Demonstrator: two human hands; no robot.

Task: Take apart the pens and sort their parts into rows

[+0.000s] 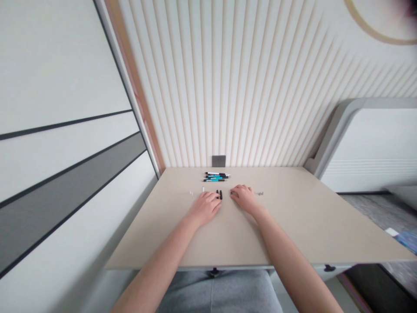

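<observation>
My left hand [205, 208] lies palm down on the beige desk [276, 221], its fingertips beside a pair of small black parts [219, 194]. My right hand [244, 199] rests palm down a little further right, with its fingertips near a small dark piece [232, 192]. Neither hand holds anything. Beyond them lie several slim pens [216, 177] side by side, black and teal with white and silver sections. Tiny white pieces [191, 192] sit to the left, and small metal-looking pieces [259, 193] sit to the right. Their exact kind is too small to tell.
The desk's far edge meets a ribbed cream wall, with a grey wall socket [219, 161] just above it. A striped wall panel [65, 152] runs along the left side. A white upholstered block [368, 148] and a grey floor lie to the right.
</observation>
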